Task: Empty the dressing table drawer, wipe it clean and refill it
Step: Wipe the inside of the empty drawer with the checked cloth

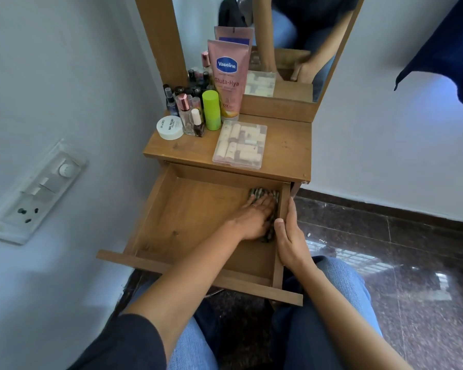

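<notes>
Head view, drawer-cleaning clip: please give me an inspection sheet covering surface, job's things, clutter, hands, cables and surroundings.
Surface: wooden dressing table top, with toiletries at its left and middle.
Job's things: drawer pulled out, holding only a patterned cloth along its right side.
Clutter: Vaseline tube, green container, white jar, small bottles and clear box of rolls, all on the top.
Hands: left hand presses flat on the cloth; right hand grips the drawer's right wall.
Cables: nothing seen.
Surroundings: mirror behind, switch panel on the left wall, dark polished floor.
</notes>
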A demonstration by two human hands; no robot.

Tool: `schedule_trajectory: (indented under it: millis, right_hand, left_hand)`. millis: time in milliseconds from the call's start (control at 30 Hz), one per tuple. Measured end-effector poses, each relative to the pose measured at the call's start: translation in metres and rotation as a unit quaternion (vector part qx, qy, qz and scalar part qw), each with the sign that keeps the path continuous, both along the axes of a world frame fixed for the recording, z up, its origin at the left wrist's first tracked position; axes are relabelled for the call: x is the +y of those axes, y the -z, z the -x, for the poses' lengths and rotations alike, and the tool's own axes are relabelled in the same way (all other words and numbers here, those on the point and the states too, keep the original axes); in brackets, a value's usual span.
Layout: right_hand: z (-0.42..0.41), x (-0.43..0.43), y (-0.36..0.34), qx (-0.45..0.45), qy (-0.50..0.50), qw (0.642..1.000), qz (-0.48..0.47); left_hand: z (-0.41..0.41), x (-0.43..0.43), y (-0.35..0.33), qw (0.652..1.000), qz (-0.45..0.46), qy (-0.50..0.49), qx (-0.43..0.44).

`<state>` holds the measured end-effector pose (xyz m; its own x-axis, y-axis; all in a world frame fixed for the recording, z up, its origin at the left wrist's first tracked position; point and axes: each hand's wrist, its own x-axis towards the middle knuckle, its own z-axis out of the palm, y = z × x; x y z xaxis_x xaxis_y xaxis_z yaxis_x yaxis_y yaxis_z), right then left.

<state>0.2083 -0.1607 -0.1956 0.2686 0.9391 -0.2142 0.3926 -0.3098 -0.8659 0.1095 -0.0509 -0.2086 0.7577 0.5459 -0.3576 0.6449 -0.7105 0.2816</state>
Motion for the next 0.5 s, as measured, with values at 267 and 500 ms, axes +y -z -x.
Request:
schedule_trajectory:
  millis: [267,500]
  right_hand:
    - [0.000,-0.002,0.000,0.006,0.003,1.000,0.008]
    - [0.001,-0.002,0.000,-0.001,-0.007,1.000,0.002]
  left_hand:
    - [0.053,-0.004,-0.006,0.968,0.045,0.236,0.066]
    - [0.061,-0.018,-0.022,0.896,0.093,0.397,0.176]
